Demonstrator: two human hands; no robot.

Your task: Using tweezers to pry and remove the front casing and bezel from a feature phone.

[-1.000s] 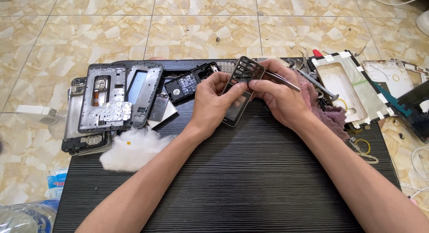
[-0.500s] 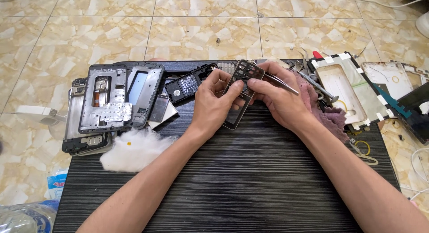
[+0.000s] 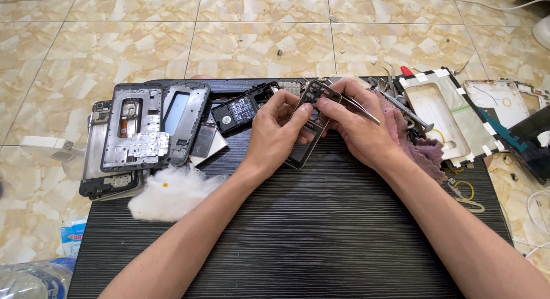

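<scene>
We have a thin phone frame (image 3: pixel 310 120) held between both hands over the far middle of the dark ribbed bench (image 3: pixel 321 236), tilted with its lower end close to the surface, perhaps resting on it. Our left hand (image 3: pixel 278 133) is closed on the frame's left side, thumb and fingers pinching the rim, which looks like a way to steady it. Our right hand (image 3: pixel 358 127) is closed on the frame's upper right edge and also grips a pair of tweezers (image 3: pixel 362 109), their tips pointing away to the right, seemingly parked in the palm while the fingers work. To the left lie stacked phone housings (image 3: pixel 143 133) and a small black circuit piece (image 3: pixel 240 109), just beside the left hand; a wad of white cotton (image 3: pixel 172 193) sits near the left forearm. On the right a purple rag (image 3: pixel 421 147) lies under the wrist, with a white back cover (image 3: pixel 447 115) overhanging the bench edge. The near half of the bench gives the forearms room, while the far edge is crowded and the tiled floor (image 3: pixel 258 35) begins right behind it
</scene>
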